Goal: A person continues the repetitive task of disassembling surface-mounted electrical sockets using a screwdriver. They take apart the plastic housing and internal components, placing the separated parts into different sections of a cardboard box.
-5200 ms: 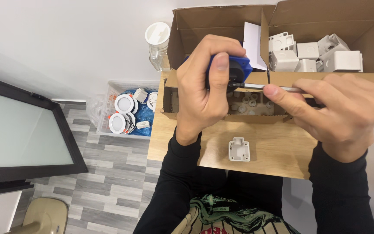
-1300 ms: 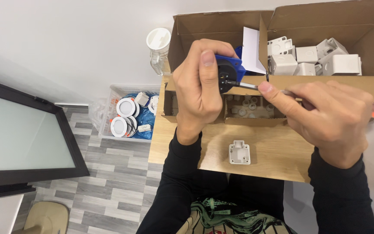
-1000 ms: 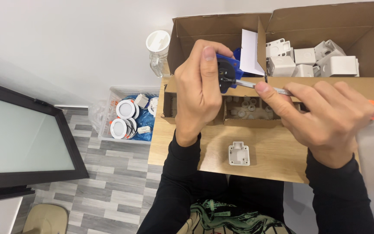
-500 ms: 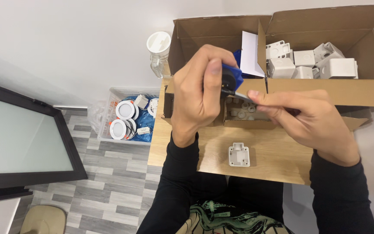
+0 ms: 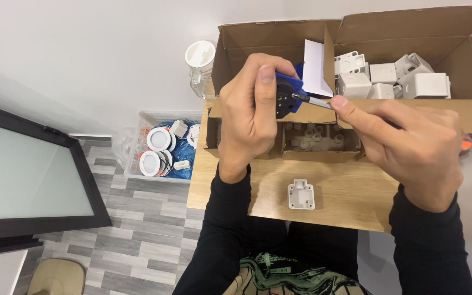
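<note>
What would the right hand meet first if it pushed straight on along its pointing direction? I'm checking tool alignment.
Probably the blue-and-black part held in the left hand: the right hand aims its screwdriver at its face, tip apparently touching.

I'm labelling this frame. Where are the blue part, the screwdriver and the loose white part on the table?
blue part (image 5: 286,94), head view, dark face.
screwdriver (image 5: 317,102), head view, metal shaft.
white part (image 5: 301,195), head view, centre.
</note>
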